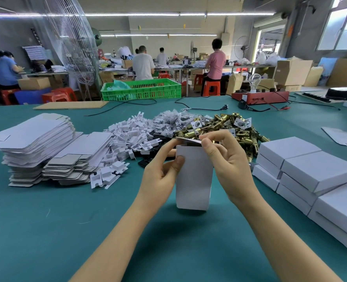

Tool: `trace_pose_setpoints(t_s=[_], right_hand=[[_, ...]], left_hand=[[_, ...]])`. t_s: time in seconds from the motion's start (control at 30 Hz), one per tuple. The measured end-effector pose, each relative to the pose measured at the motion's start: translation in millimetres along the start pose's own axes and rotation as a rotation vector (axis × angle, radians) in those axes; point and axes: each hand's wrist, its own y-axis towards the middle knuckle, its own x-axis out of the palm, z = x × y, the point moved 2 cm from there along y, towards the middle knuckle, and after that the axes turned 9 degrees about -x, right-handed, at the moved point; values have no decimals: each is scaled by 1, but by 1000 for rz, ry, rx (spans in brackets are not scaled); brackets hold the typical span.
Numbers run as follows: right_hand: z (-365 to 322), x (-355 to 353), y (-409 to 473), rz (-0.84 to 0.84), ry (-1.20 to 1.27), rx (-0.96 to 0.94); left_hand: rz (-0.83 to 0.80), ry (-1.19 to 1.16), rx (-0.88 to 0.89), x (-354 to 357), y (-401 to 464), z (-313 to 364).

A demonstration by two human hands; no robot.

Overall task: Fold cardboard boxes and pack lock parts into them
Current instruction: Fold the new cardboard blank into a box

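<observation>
Green matting covers the worktop (46, 220) of a busy workshop, with other workers at benches behind. Both hands hold a white box (194, 180) upright above the worktop, near its front edge. The left hand (162, 169) grips the box's left side, thumb on the front face and fingers round behind. The right hand (225, 157) curls over the top right corner, its fingertips (206, 142) pinching the top flap (188, 141), which is bent across the opening but not yet tucked.

Behind the box lie brass latches (229, 127), bagged small parts (168, 121) and white inserts (127, 137); to the left stand stacks of flat blanks (36, 137), to the right closed boxes (311, 171).

Judging by this, the step in hand is closing one end of the box. Whether anything is inside cannot be seen. If this is the bottom end, the next move calls for pressing the flap's tab down into the slot while the left hand keeps the walls square, then turning the box over to load a latch, an insert and a bag. If the parts are already in, tucking the flap finishes it, and it joins the closed boxes.
</observation>
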Motion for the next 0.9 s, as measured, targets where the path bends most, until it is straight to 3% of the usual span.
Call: trace_pose_setpoints(t_s=[0.67,0.9], right_hand=[[7,-12,5,107,87,198],[6,-12,5,116,66,174]], left_hand=[[-13,95,90,1,-3,2],[20,189,196,3,-6,2]])
